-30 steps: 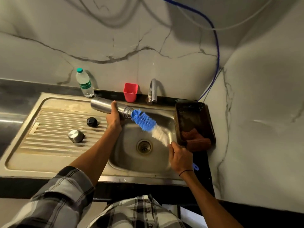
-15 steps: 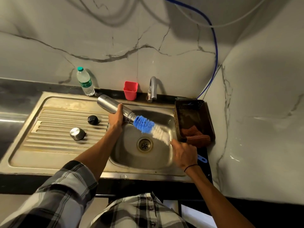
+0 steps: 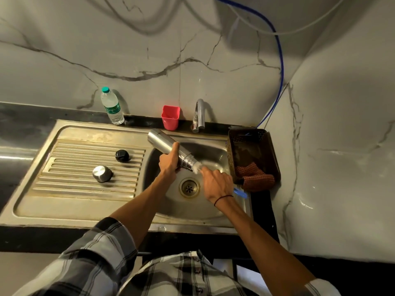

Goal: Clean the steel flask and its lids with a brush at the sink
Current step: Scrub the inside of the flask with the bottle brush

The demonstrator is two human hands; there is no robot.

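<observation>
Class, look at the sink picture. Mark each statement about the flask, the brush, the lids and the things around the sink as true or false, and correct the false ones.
1. The left hand grips the steel flask over the sink basin. True.
2. The brush lies on the drainboard. False: the right hand holds it, bristles at the flask's mouth.
3. The black lid and the steel lid rest on the drainboard. True.
4. The red cup is inside the basin. False: it stands beside the tap.
5. A checked cloth lies in the dark basket. True.
</observation>
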